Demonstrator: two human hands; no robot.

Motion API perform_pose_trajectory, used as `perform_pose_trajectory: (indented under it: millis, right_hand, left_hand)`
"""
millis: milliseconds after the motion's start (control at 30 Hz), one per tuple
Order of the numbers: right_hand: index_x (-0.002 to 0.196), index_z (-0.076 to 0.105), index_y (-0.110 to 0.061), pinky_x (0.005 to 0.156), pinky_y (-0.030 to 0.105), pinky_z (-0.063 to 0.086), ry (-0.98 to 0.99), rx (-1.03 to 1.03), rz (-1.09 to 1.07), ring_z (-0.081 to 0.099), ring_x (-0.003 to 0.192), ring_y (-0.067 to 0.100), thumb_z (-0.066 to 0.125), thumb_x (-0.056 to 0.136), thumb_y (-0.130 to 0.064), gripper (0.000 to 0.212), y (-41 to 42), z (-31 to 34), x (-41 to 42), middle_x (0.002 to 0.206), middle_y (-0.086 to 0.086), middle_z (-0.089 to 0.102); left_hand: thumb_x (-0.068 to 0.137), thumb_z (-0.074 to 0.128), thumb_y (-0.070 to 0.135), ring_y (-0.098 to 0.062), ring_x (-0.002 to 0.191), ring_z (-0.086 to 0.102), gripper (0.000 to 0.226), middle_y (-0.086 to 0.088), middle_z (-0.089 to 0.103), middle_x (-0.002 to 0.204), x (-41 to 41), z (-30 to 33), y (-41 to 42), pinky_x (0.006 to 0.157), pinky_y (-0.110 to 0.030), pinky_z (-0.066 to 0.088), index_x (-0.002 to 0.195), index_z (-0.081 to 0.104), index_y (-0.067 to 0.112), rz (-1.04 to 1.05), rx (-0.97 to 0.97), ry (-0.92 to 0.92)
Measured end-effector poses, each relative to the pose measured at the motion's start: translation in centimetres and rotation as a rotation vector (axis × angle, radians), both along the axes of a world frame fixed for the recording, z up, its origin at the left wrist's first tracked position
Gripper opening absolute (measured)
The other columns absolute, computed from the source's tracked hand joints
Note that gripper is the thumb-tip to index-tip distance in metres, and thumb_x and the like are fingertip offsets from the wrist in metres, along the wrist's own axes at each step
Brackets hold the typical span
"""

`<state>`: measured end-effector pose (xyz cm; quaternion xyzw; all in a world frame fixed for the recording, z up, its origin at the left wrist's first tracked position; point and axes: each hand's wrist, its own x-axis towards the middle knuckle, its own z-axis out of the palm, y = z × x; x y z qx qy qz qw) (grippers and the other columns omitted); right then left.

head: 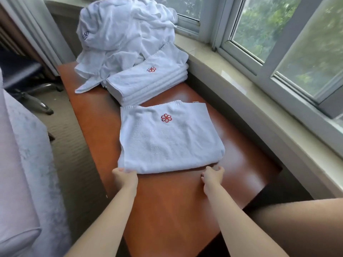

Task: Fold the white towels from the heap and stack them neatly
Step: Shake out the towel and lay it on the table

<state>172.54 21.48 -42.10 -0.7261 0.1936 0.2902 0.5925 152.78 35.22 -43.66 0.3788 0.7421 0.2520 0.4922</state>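
We see a folded white towel [168, 138] lying flat on the wooden tabletop [241, 145]. Our left hand [124, 175] pinches its near left corner; our right hand [212, 175] rests loosely curled at its near edge, gripping nothing. The stack [148, 84] sits beyond, beside the heap [120, 34].

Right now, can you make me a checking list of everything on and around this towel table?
Surface: brown wooden table, shiny.
Job's things: folded towel nearest; stack of folded towels behind it; unfolded heap at the far end.
Clutter: nothing seen.
Hands: left hand grips the folded towel's near-left corner; right hand at its near-right corner, fingers curled, grip unclear.
Cables: nothing seen.
Surroundings: window and sill on the right.
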Motion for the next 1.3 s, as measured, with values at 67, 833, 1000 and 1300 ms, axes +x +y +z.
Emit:
perform_pose_trajectory:
  millis: [67,833,1000,1300]
  right_hand:
    - [0.14,0.035,-0.023,0.099,0.047,0.049,-0.028,0.023,-0.001,0.058,0.096,0.024,0.05,0.092,-0.012,0.052,0.3,-0.5,1.3,0.118,0.006,0.059]
    - [0.112,0.056,-0.015,0.061,0.027,0.045,-0.001,0.044,0.269,0.053,0.067,0.015,0.062,0.083,-0.057,0.052,-0.3,5.3,6.1,0.092,0.001,0.06]
    - [0.116,0.057,-0.013,0.052,0.023,0.04,0.063,0.077,0.087,0.047,0.06,0.014,0.065,0.086,-0.046,0.046,-4.9,6.5,4.2,0.078,0.001,0.054]
    - [0.103,0.054,-0.012,0.066,0.032,0.05,-0.12,0.235,-0.203,0.056,0.066,0.02,0.073,0.082,-0.04,0.039,-5.0,15.6,4.9,0.084,0.001,0.055]
  left_hand:
    - [0.084,0.062,0.009,-0.031,0.08,0.061,0.031,-0.011,0.06,0.098,0.5,0.0,-0.2,0.071,-0.043,0.055,0.105,0.04,0.015,0.055,0.03,0.056]
    - [0.1,0.031,0.019,-0.029,0.094,0.068,0.039,-0.009,0.064,0.119,-3.1,5.6,1.5,0.064,-0.026,0.05,0.127,0.058,0.011,0.31,0.32,-0.226]
    - [0.092,0.031,0.01,-0.027,0.08,0.065,0.043,-0.017,0.066,0.107,-7.3,6.3,-0.5,0.053,-0.024,0.045,0.123,0.061,0.007,0.376,0.217,-0.273]
    - [0.08,0.047,0.011,-0.02,0.08,0.052,0.025,-0.005,0.059,0.084,-8.5,12.3,-1.0,0.068,-0.03,0.039,0.09,0.068,0.003,0.335,0.465,-0.269]
